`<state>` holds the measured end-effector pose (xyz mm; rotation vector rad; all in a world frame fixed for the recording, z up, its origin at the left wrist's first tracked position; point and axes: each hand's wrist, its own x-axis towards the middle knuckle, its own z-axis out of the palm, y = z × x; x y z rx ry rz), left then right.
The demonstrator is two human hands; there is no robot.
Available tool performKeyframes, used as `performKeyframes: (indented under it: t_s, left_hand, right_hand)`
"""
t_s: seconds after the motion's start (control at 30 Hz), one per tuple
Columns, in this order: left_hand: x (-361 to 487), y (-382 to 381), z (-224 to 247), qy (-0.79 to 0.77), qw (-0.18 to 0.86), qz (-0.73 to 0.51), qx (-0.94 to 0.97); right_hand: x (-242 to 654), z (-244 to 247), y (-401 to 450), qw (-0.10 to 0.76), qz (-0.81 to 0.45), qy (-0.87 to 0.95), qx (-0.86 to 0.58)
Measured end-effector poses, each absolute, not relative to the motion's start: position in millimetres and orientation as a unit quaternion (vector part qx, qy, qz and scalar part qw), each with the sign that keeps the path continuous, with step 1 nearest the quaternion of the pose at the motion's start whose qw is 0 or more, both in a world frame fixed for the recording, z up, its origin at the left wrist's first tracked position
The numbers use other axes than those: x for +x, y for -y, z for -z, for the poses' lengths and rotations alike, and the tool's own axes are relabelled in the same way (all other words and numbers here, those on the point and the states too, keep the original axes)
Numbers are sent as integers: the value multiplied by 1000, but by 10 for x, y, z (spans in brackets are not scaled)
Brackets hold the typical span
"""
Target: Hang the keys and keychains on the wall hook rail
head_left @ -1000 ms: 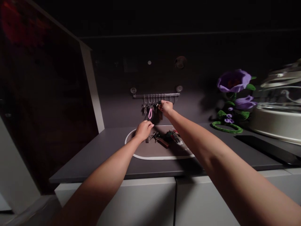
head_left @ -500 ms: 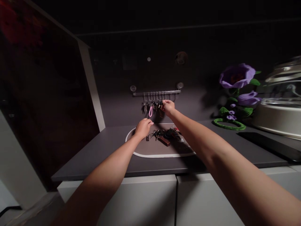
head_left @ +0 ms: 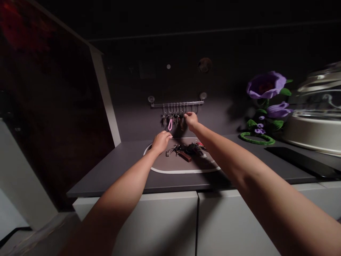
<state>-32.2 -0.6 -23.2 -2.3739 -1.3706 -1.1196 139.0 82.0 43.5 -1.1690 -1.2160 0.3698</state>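
My right hand (head_left: 191, 121) is raised to a clear rail (head_left: 177, 104) on the back wall, its fingertips pinched beside the hanging hooks. What they grip, if anything, is hidden. Several bunches of keys (head_left: 164, 120) hang from the hooks, one with a pink loop strap (head_left: 170, 124). Lower and to the left, my left hand (head_left: 161, 141) hovers over the left part of a brown mat (head_left: 170, 167) with a white rim, its fingers curled together. I cannot make out anything in it. On the mat lies a pile of keys (head_left: 174, 149) with a brown key fob (head_left: 184, 156).
A purple flower decoration (head_left: 266, 87) with a green ring base stands on the right of the dark counter (head_left: 106, 174). Behind it is a large cream and clear appliance (head_left: 314, 131), with a flat black object (head_left: 301, 161) in front. White cabinet fronts (head_left: 160, 220) lie below.
The view has shifted slightly. My right hand stays at the hooks, and the small dark and metal bits at its fingertips show less now. My left hand has barely moved.
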Motion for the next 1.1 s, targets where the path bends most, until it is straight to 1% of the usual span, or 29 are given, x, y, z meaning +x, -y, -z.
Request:
performKeyframes:
  t_s: [0.1, 0.23, 0.4, 0.47, 0.57, 0.73, 0.8, 0.93, 1.1]
  left_hand:
    - [-338, 9, 220, 459, 83, 375, -801]
    - [-355, 39, 207, 450, 59, 367, -812]
    - [-392, 58, 201, 436, 6, 343, -832]
    - [-414, 51, 205, 435, -27, 328, -838]
    - [-449, 47, 211, 443, -74, 312, -837]
    - [-493, 101, 199, 469, -147, 278, -825]
    - [-505, 131, 190, 474, -171, 259, -824]
    - [-525, 158, 177, 468, -202, 230, -829]
    - [-535, 138, 186, 472, -207, 228, -826]
  right_hand:
    - [1379, -445, -712, 634, -154, 528, -543]
    - [1321, -411, -477, 629, -169, 565, -507]
    - [1266, -164, -212, 602, -241, 614, -450]
    - [1256, -31, -131, 588, -249, 636, -433]
    - [1259, 122, -15, 553, -219, 682, -426]
    - [1320, 174, 139, 440, -123, 770, -446]
    - [1344, 170, 154, 411, -93, 788, -450]
    - [1358, 196, 119, 380, -69, 809, -444]
    - [1343, 232, 76, 365, -57, 822, -433]
